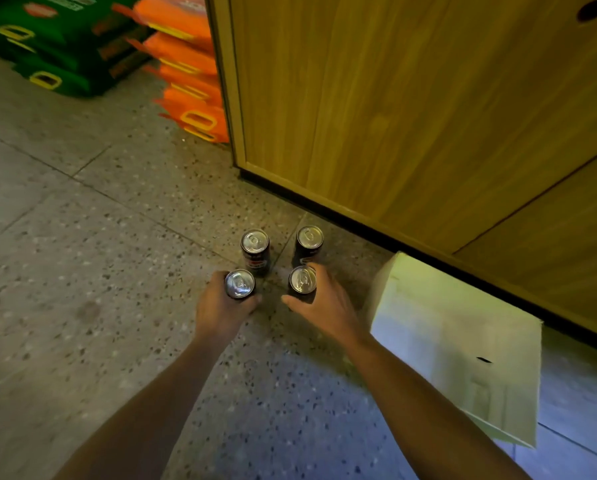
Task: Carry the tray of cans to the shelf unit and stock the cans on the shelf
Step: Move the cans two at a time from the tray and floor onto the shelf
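We look down on a speckled terrazzo floor (99, 209) cut by thin seams. Four slim dark cans stand upright on it in a loose square, each with a round, shiny silver lid and pull tab. Our left hand (220, 306) wraps the near left can (239, 284), its fingers (217, 277) curled around the far side of the barrel and the thumb pressing the near side. Our right hand (324, 303) grasps the near right can (302, 280), fingers (319, 271) over its right flank, thumb stretched along the near side. Just beyond the fingertips stand the far left can (254, 249), showing a red and white label, and the far right can (309, 242), both untouched. Both forearms reach forward, bare and nearly straight. Right of the right fingers lies a pale, flat-sided cardboard box (463, 341), tilted. Beyond it rises a smooth wood-grain cabinet (394, 116) with a dark base strip. Far off to the left, glossy orange sacks (189, 81) and green sacks (58, 39) lie stacked.
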A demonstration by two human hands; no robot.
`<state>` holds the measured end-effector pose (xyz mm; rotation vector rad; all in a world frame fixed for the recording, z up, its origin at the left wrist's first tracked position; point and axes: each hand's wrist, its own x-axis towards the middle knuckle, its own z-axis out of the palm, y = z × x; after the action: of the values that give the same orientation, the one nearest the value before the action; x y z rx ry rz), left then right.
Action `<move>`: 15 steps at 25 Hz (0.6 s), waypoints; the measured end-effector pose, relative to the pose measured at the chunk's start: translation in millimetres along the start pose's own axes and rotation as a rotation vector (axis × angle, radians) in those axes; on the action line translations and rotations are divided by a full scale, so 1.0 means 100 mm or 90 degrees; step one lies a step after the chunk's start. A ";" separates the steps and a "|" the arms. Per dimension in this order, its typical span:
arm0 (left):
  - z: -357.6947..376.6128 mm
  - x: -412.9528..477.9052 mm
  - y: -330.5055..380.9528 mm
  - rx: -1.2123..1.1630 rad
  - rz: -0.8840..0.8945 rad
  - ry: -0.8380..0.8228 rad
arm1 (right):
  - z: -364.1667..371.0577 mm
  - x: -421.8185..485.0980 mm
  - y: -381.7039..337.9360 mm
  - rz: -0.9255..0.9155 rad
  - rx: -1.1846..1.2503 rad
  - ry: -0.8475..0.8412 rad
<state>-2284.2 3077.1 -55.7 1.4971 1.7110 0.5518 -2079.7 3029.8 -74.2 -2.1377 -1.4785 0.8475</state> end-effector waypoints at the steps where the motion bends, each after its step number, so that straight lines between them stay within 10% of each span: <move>1: 0.02 0.02 0.01 -0.018 -0.012 0.012 | 0.03 0.03 -0.01 0.016 0.043 0.012; 15: -0.81 -0.12 1.23 -0.067 0.063 0.001 | -1.11 -0.15 -1.00 -0.031 0.119 0.102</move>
<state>-2270.5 3105.1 88.6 1.5114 1.5903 0.6847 -2077.1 3052.5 74.7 -1.9753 -1.3107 0.7471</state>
